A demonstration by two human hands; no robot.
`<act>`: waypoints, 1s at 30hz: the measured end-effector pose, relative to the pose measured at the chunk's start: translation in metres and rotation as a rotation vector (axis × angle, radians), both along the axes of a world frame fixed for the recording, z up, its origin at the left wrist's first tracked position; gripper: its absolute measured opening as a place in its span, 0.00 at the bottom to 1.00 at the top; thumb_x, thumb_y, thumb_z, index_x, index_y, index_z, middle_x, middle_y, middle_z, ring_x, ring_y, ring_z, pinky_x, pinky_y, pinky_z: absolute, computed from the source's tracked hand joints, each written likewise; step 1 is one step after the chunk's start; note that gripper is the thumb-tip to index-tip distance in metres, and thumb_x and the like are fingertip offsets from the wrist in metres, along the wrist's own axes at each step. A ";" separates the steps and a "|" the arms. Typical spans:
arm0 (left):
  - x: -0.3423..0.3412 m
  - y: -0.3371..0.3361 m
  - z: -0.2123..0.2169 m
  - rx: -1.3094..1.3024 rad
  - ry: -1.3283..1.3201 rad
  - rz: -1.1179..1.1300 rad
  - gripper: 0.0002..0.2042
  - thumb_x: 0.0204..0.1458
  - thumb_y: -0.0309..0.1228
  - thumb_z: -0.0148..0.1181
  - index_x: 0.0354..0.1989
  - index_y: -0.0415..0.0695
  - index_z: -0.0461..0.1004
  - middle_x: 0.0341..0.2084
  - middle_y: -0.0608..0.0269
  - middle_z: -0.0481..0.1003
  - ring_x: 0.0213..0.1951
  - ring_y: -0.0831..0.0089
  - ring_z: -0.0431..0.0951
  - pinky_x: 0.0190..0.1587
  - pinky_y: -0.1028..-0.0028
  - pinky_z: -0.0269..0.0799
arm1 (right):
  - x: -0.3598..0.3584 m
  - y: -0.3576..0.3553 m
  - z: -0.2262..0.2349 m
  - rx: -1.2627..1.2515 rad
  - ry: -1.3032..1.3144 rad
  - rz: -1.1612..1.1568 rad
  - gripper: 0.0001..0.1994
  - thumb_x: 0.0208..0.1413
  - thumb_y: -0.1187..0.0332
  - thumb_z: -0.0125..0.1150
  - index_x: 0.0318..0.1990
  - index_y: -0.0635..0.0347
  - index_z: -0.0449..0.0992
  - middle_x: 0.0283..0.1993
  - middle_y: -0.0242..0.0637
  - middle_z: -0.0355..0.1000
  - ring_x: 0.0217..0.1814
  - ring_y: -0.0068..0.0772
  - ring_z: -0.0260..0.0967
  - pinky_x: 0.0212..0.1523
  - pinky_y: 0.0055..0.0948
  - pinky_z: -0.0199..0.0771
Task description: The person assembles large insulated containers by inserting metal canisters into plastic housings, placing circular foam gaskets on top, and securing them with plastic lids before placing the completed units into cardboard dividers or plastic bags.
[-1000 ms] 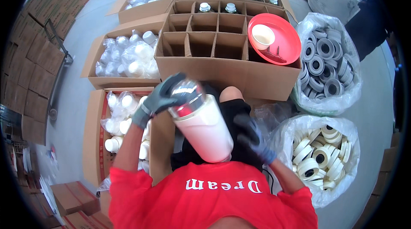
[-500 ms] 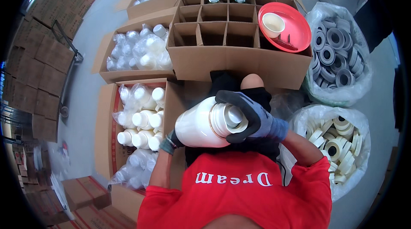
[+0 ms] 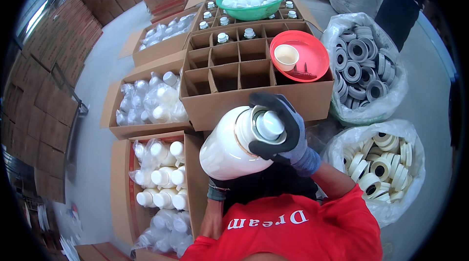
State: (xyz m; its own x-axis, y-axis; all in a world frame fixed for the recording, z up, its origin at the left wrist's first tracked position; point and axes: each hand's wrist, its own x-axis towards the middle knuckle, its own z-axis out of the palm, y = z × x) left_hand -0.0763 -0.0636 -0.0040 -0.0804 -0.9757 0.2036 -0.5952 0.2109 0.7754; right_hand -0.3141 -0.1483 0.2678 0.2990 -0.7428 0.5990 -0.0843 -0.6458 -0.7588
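Observation:
A large white thermos flask [image 3: 232,148] leans in front of my lap, its neck toward the upper right. My right hand [image 3: 286,131], in a grey-blue glove with dark fingers, is closed around the neck. The thumb lies below and the fingers above a pale, rounded top piece [image 3: 269,125] that sticks out of the neck. My left hand [image 3: 218,187], also gloved, is under the base of the flask; its fingers are hidden behind the body, and only the cuff and wrist show clearly.
Ahead stands a divided carton [image 3: 254,104] with a red basin [image 3: 312,58] holding a cream cup [image 3: 286,57]. A green basin [image 3: 251,13] sits farther back. Cartons of white flasks [image 3: 163,178] line my left. Bags of grey rings [image 3: 361,73] and cream rings [image 3: 383,168] stand right.
The view has tilted up, showing more of the far cartons. The flask is tipped more upright, and its top piece now sits wider and paler in the neck under my right hand.

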 end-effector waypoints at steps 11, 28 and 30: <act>0.116 -0.118 0.148 0.357 0.172 -0.237 0.22 0.52 0.39 0.59 0.54 0.42 0.69 0.48 0.55 0.74 0.51 0.61 0.73 0.54 0.64 0.66 | -0.041 0.052 -0.161 0.358 0.043 -0.026 0.42 0.44 0.62 0.73 0.63 0.64 0.54 0.57 0.49 0.65 0.58 0.45 0.66 0.58 0.40 0.66; -0.063 -0.143 0.177 0.348 -0.452 -0.757 0.23 0.46 0.39 0.65 0.52 0.48 0.74 0.40 0.54 0.78 0.40 0.57 0.78 0.45 0.67 0.72 | -0.391 0.147 -0.336 1.308 0.795 -1.388 0.34 0.46 0.48 0.65 0.53 0.68 0.69 0.51 0.60 0.71 0.53 0.59 0.70 0.53 0.44 0.70; -0.061 -0.137 0.180 0.291 -0.453 -0.717 0.21 0.47 0.42 0.64 0.50 0.50 0.74 0.37 0.55 0.78 0.37 0.56 0.78 0.42 0.64 0.72 | -0.387 0.138 -0.350 1.141 0.629 -1.409 0.27 0.49 0.53 0.64 0.49 0.67 0.72 0.42 0.53 0.77 0.47 0.53 0.74 0.48 0.41 0.73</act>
State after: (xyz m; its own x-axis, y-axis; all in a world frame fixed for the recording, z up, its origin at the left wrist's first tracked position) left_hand -0.1372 -0.2007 0.1757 -0.7032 -0.6678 -0.2439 -0.6580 0.4815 0.5789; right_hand -0.7014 -0.0107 -0.0825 -0.8332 -0.5099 -0.2140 -0.4153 0.8325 -0.3668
